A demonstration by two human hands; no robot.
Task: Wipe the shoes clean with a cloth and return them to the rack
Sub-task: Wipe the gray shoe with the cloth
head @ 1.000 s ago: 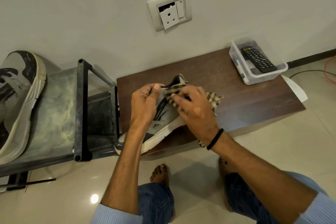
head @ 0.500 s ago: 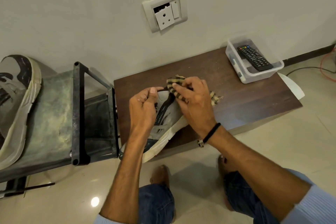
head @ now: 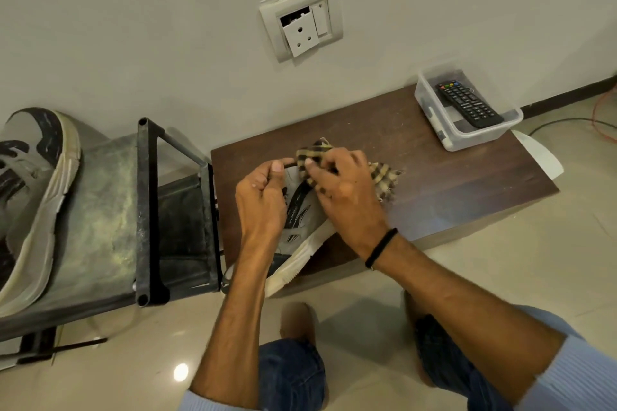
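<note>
Centre frame: left hand grips the grey sneaker on the wooden table. Right hand, pinching the checked cloth, has slid to the far end. Wiping ongoing; return to rack pending.

My left hand and right hand cover most of the grey sneaker. Its far end lies out of sight beneath them, and the lettering on its side is too small to read. My right hand buries most of the checked cloth; only scraps show at twelve and three o'clock of that hand. At nine o'clock the frame edge cuts off the second sneaker on the rack. At two o'clock, the remote control has button labels too small to read.
</note>
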